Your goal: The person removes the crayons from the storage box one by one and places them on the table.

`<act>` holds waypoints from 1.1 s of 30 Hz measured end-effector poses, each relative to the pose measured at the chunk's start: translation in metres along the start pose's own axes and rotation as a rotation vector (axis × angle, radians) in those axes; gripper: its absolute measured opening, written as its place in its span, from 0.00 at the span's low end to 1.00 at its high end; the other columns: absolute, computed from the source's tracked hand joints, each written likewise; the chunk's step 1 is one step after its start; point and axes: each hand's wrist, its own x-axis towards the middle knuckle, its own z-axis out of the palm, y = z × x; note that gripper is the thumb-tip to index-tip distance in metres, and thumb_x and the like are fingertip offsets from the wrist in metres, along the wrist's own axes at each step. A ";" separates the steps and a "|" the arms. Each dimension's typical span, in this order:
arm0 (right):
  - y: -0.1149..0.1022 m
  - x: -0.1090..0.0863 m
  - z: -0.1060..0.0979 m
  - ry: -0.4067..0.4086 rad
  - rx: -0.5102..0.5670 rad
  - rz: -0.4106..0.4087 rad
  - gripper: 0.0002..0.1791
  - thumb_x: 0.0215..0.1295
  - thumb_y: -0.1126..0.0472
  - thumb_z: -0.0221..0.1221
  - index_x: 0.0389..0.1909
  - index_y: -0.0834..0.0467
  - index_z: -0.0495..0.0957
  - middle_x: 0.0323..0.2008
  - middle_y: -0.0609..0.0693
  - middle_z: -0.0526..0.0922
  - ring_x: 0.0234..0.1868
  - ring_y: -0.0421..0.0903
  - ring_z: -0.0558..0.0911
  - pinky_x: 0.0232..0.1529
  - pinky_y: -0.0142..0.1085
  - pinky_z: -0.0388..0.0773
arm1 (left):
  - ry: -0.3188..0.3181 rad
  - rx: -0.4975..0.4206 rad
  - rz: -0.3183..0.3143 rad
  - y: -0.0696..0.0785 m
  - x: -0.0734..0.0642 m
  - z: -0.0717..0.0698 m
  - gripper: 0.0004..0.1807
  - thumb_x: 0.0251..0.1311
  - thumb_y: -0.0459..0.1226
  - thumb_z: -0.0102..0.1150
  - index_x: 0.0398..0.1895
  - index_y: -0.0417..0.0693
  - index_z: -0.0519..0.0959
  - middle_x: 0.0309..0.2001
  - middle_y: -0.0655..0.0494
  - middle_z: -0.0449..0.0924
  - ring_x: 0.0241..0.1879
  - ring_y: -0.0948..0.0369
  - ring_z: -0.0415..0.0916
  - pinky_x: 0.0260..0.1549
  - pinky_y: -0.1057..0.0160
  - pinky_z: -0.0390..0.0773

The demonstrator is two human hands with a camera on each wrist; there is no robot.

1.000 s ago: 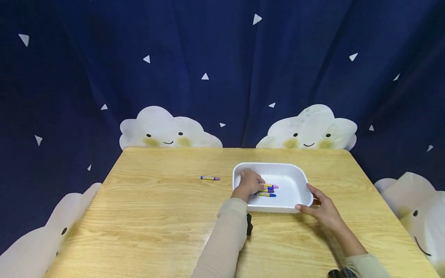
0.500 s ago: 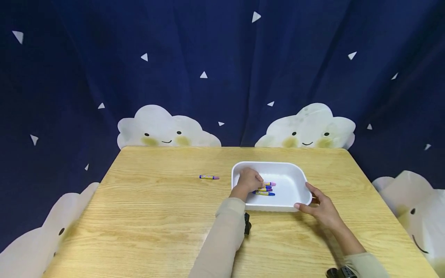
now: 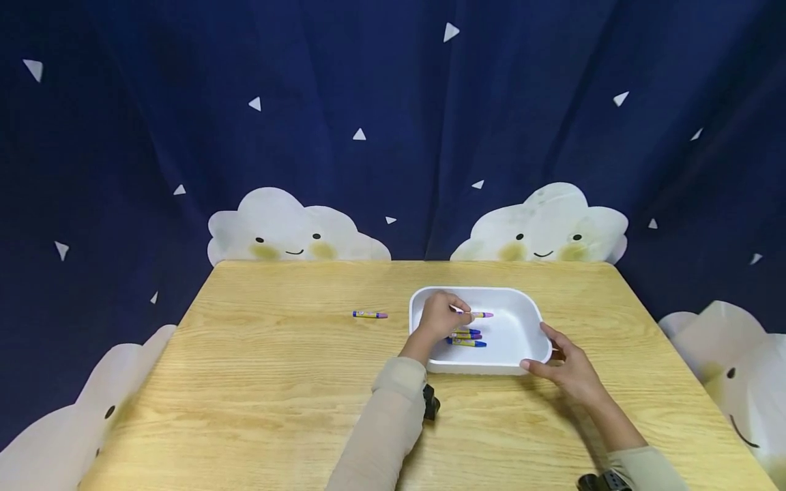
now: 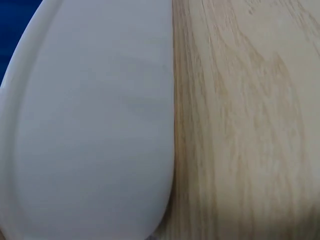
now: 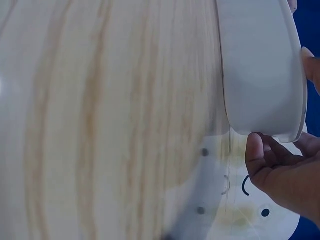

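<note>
My left hand (image 3: 439, 316) is inside the white tray (image 3: 512, 300), pinching a pink-tipped crayon (image 3: 484, 315) between thumb and fingers. Just in front of it on the tray floor lie several crayons (image 3: 468, 344) with yellow wrappers and blue or purple tips, side by side; their left ends are partly hidden by the hand. At the tray's right end my right hand (image 3: 571, 372) holds the near corner, thumb on the front rim and fingers around the side. The right wrist view shows that hand (image 5: 285, 175) gripping the tray's end. Only the tray wall (image 4: 95, 120) and tabletop fill the left wrist view.
A single crayon (image 3: 370, 314) with a pink tip lies on the wooden table (image 3: 276, 368), left of the tray. Behind the table hangs a dark blue curtain (image 3: 393, 88) printed with clouds and white triangles.
My left hand has shifted slightly toward the tray's far side, and the pink-tipped crayon has moved with it, apart from the other crayons. The right hand stays on the tray.
</note>
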 end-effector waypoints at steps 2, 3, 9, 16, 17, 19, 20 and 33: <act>0.000 0.000 -0.001 0.002 -0.002 -0.001 0.51 0.51 0.54 0.70 0.69 0.67 0.50 0.57 0.70 0.65 0.48 0.61 0.72 0.34 0.29 0.74 | -0.012 -0.004 -0.012 0.002 0.000 0.000 0.03 0.48 0.37 0.70 0.25 0.49 0.85 0.32 0.56 0.73 0.28 0.66 0.67 0.26 0.68 0.68; -0.001 0.000 -0.002 0.002 -0.005 -0.002 0.51 0.51 0.54 0.70 0.69 0.67 0.50 0.57 0.70 0.65 0.48 0.61 0.72 0.34 0.29 0.74 | -0.015 -0.001 -0.013 0.003 0.000 0.001 0.03 0.48 0.37 0.70 0.25 0.49 0.85 0.32 0.56 0.73 0.28 0.66 0.67 0.26 0.69 0.68; -0.001 0.002 -0.003 0.002 -0.005 0.010 0.52 0.50 0.55 0.70 0.69 0.67 0.50 0.59 0.68 0.64 0.49 0.60 0.72 0.36 0.29 0.73 | -0.022 0.018 0.026 0.009 -0.008 -0.007 0.04 0.48 0.39 0.70 0.25 0.50 0.85 0.33 0.56 0.73 0.31 0.66 0.66 0.30 0.68 0.68; -0.005 0.001 -0.003 -0.013 -0.010 0.033 0.52 0.50 0.54 0.70 0.69 0.67 0.49 0.59 0.68 0.64 0.50 0.61 0.71 0.36 0.31 0.73 | -0.015 0.020 0.087 0.015 -0.021 -0.023 0.04 0.47 0.39 0.70 0.26 0.49 0.85 0.33 0.58 0.74 0.35 0.62 0.70 0.32 0.68 0.69; -0.006 0.001 -0.003 -0.013 -0.014 0.034 0.52 0.50 0.53 0.70 0.69 0.67 0.49 0.58 0.68 0.64 0.50 0.61 0.71 0.36 0.32 0.73 | -0.012 0.014 0.092 0.015 -0.023 -0.025 0.04 0.47 0.38 0.70 0.26 0.49 0.85 0.32 0.59 0.74 0.35 0.61 0.70 0.32 0.68 0.69; -0.007 0.002 -0.003 -0.014 -0.018 0.038 0.53 0.50 0.53 0.70 0.69 0.67 0.50 0.59 0.68 0.64 0.50 0.61 0.71 0.37 0.32 0.73 | -0.004 -0.003 0.106 0.015 -0.026 -0.028 0.04 0.47 0.37 0.70 0.26 0.48 0.85 0.32 0.60 0.73 0.35 0.61 0.71 0.33 0.68 0.69; -0.007 0.002 -0.003 -0.015 -0.022 0.039 0.53 0.50 0.53 0.70 0.69 0.67 0.49 0.59 0.68 0.64 0.50 0.60 0.71 0.37 0.32 0.73 | 0.001 -0.012 0.115 0.015 -0.028 -0.030 0.04 0.46 0.37 0.70 0.26 0.47 0.85 0.32 0.61 0.73 0.35 0.61 0.71 0.33 0.68 0.69; -0.009 -0.001 -0.003 -0.031 -0.011 0.077 0.53 0.51 0.52 0.69 0.71 0.63 0.48 0.61 0.69 0.61 0.52 0.61 0.70 0.38 0.35 0.72 | 0.047 -0.026 0.173 0.006 -0.048 -0.057 0.04 0.45 0.35 0.71 0.25 0.48 0.84 0.33 0.60 0.75 0.36 0.57 0.74 0.34 0.65 0.72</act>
